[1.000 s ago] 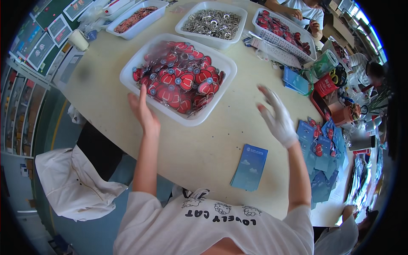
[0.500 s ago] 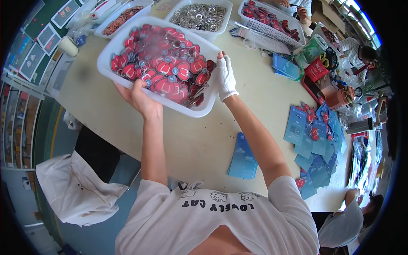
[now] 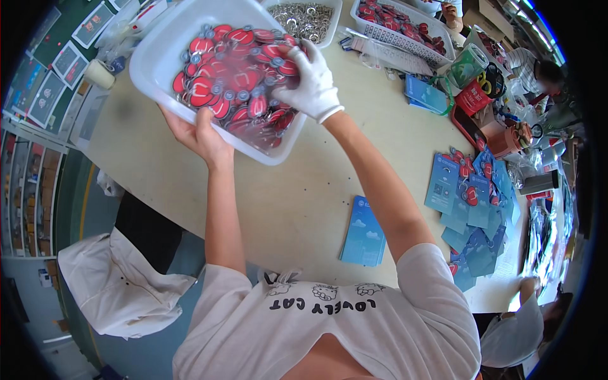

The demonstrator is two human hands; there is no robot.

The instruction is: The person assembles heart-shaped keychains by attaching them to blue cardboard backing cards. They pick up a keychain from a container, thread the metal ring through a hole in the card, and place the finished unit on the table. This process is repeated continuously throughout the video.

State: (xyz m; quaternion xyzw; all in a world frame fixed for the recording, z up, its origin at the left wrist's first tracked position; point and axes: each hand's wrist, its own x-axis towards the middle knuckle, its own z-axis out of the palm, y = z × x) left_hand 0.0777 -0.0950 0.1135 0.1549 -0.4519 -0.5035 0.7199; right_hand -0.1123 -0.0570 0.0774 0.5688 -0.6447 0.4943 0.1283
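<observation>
A white plastic tub [image 3: 150, 66] is held tilted above the table. It contains a heap of red keychains [image 3: 244, 79] with metal rings and small grey tags. My left hand [image 3: 206, 139] is bare and closed on the tub's near-left edge, thumb over the rim and fingers underneath. Inside the right side of the tub is my right hand [image 3: 315, 85], in a white glove that leaves some fingertips bare. Its fingers and thumb curl round keychains at the edge of the heap; how many they hold is hidden.
Blue cards [image 3: 364, 234] lie stacked before me. To the right, keychains on blue cards [image 3: 472, 209] form a pile. Behind stand a tub of metal rings [image 3: 304, 22] and a basket of red keychains [image 3: 399, 28]. A white garment [image 3: 120, 285] hangs over a chair.
My right hand has left the tub's right rim and reached in among the keychains. The tub has shifted up and left and tilted more, its keychains sliding toward the near right side.
</observation>
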